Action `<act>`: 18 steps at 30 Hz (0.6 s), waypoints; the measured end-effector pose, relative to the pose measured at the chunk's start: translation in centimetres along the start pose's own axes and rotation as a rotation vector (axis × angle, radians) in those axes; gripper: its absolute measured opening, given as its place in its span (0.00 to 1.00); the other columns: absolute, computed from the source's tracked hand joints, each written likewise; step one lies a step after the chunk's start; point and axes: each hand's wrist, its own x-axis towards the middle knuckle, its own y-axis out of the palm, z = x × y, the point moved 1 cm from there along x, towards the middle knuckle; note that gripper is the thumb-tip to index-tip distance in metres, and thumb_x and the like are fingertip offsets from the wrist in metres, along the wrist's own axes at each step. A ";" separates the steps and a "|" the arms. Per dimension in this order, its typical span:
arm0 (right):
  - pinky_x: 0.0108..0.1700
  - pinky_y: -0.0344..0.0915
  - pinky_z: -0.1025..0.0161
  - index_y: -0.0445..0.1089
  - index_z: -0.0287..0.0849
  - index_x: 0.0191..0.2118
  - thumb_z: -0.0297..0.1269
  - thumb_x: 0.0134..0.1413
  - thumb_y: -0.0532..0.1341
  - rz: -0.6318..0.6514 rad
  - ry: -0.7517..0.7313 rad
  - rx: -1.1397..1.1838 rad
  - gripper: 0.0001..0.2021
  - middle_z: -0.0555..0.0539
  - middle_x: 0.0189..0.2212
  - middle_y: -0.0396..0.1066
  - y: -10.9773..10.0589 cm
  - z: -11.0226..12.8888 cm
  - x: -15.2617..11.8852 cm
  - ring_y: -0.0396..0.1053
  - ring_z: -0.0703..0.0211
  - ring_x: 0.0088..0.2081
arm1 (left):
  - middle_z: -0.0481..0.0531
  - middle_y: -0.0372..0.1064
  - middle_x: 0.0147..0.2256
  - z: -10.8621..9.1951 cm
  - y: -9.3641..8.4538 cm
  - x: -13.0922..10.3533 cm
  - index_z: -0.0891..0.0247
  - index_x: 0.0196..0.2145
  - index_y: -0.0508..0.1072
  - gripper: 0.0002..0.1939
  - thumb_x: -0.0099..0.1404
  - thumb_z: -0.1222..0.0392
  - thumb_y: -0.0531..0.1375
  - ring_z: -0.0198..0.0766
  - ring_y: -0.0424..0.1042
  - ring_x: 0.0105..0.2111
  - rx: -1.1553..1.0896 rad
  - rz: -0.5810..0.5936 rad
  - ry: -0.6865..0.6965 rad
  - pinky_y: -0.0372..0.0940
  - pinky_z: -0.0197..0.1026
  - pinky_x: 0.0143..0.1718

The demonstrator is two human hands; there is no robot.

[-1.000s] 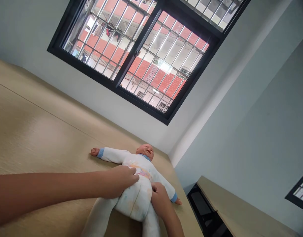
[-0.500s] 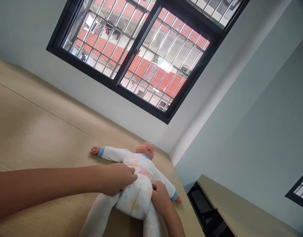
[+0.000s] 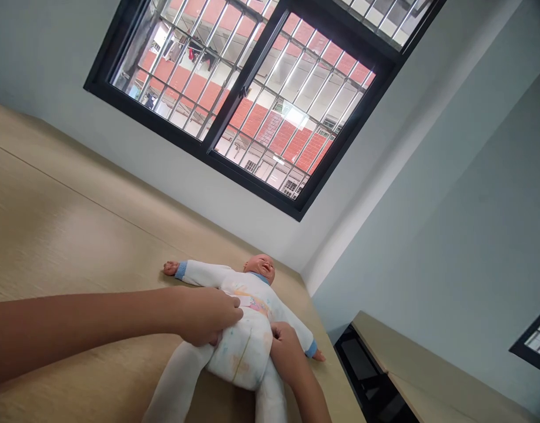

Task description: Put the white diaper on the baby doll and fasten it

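Observation:
A baby doll (image 3: 278, 304) in a white top with blue cuffs lies on its back on the wooden table, arms spread. Around its hips is a white printed diaper (image 3: 242, 358) with a line down the front. My left hand (image 3: 210, 314) reaches across from the left, fingers curled at the diaper's waist and left side; its fingertips are partly hidden. On the opposite side my right hand (image 3: 288, 349) pinches the diaper's edge by the hip. White-covered legs extend toward me, below both hands.
The light wooden table (image 3: 76, 205) meets a wall under a barred window (image 3: 252, 100) with a dark frame. Its right edge runs close to the doll's arm. Beyond that edge stands a lower wooden-topped unit (image 3: 428, 364) with a black front.
My left hand and forearm have shifted very slightly upward at the diaper. My right hand keeps its place, and the doll lies as before.

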 end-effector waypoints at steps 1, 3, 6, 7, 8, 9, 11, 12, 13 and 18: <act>0.29 0.44 0.62 0.56 0.44 0.17 0.36 0.43 0.54 0.003 0.000 0.007 0.09 0.54 0.16 0.51 0.0 0.0 0.0 0.43 0.62 0.27 | 0.50 0.70 0.32 -0.1 -0.4 0.1 0.61 0.31 0.74 0.08 0.51 0.65 0.64 0.37 0.65 0.24 0.019 0.051 0.008 0.57 0.38 0.26; 0.29 0.43 0.61 0.54 0.45 0.18 0.37 0.42 0.53 0.007 -0.002 0.007 0.09 0.54 0.16 0.49 0.0 -0.1 0.1 0.43 0.61 0.28 | 0.51 0.73 0.35 0.0 -1.0 0.4 0.60 0.35 0.75 0.10 0.54 0.67 0.59 0.39 0.69 0.29 -0.008 0.106 0.033 0.60 0.38 0.29; 0.29 0.43 0.61 0.51 0.45 0.18 0.37 0.41 0.52 0.010 -0.022 -0.005 0.09 0.54 0.17 0.49 0.1 -0.3 0.2 0.43 0.61 0.28 | 0.49 0.74 0.35 0.8 -1.0 1.1 0.58 0.40 0.76 0.18 0.53 0.70 0.56 0.40 0.71 0.33 -0.226 0.071 0.024 0.64 0.38 0.32; 0.29 0.44 0.62 0.50 0.45 0.19 0.37 0.41 0.52 0.012 -0.028 -0.004 0.09 0.55 0.17 0.49 0.1 -0.3 0.2 0.43 0.62 0.28 | 0.48 0.73 0.34 1.3 -0.8 1.4 0.57 0.41 0.77 0.20 0.52 0.69 0.56 0.39 0.72 0.32 -0.320 0.090 -0.001 0.64 0.38 0.32; 0.29 0.44 0.62 0.49 0.45 0.19 0.37 0.41 0.52 0.018 -0.031 -0.002 0.09 0.55 0.17 0.49 0.1 -0.4 0.2 0.43 0.62 0.28 | 0.47 0.73 0.31 1.7 -0.5 1.6 0.57 0.41 0.78 0.20 0.51 0.69 0.56 0.39 0.71 0.31 -0.430 0.129 -0.036 0.64 0.37 0.30; 0.29 0.44 0.63 0.49 0.45 0.19 0.38 0.41 0.51 0.022 -0.030 -0.001 0.09 0.55 0.17 0.49 0.0 -0.4 0.3 0.43 0.62 0.28 | 0.46 0.72 0.29 2.2 -0.1 1.8 0.58 0.40 0.78 0.19 0.52 0.68 0.56 0.38 0.72 0.29 -0.560 0.167 -0.073 0.64 0.37 0.30; 0.29 0.44 0.63 0.49 0.45 0.19 0.38 0.41 0.51 0.028 -0.031 -0.007 0.08 0.55 0.17 0.49 0.0 -0.4 0.3 0.43 0.62 0.28 | 0.46 0.71 0.28 2.9 0.7 2.1 0.60 0.38 0.77 0.16 0.55 0.67 0.54 0.37 0.71 0.28 -0.860 0.212 -0.128 0.65 0.37 0.30; 0.29 0.44 0.62 0.49 0.45 0.19 0.38 0.41 0.51 0.028 -0.031 -0.013 0.08 0.55 0.17 0.49 0.0 -0.3 0.4 0.43 0.62 0.28 | 0.46 0.72 0.29 3.2 1.1 2.3 0.61 0.38 0.77 0.14 0.57 0.66 0.54 0.35 0.71 0.28 -1.001 0.210 -0.144 0.66 0.37 0.31; 0.29 0.44 0.62 0.49 0.45 0.19 0.38 0.41 0.51 0.025 -0.031 -0.020 0.08 0.55 0.17 0.50 0.0 -0.3 0.4 0.44 0.62 0.28 | 0.46 0.73 0.32 3.3 1.5 2.4 0.62 0.37 0.76 0.12 0.59 0.64 0.54 0.34 0.70 0.27 -1.117 0.193 -0.152 0.66 0.37 0.31; 0.28 0.45 0.62 0.52 0.45 0.18 0.37 0.42 0.51 0.010 -0.007 -0.044 0.08 0.54 0.17 0.54 0.0 -0.4 0.3 0.45 0.61 0.28 | 0.49 0.74 0.35 3.8 3.0 2.7 0.64 0.34 0.74 0.07 0.61 0.59 0.60 0.28 0.64 0.23 -1.383 0.170 -0.182 0.61 0.34 0.27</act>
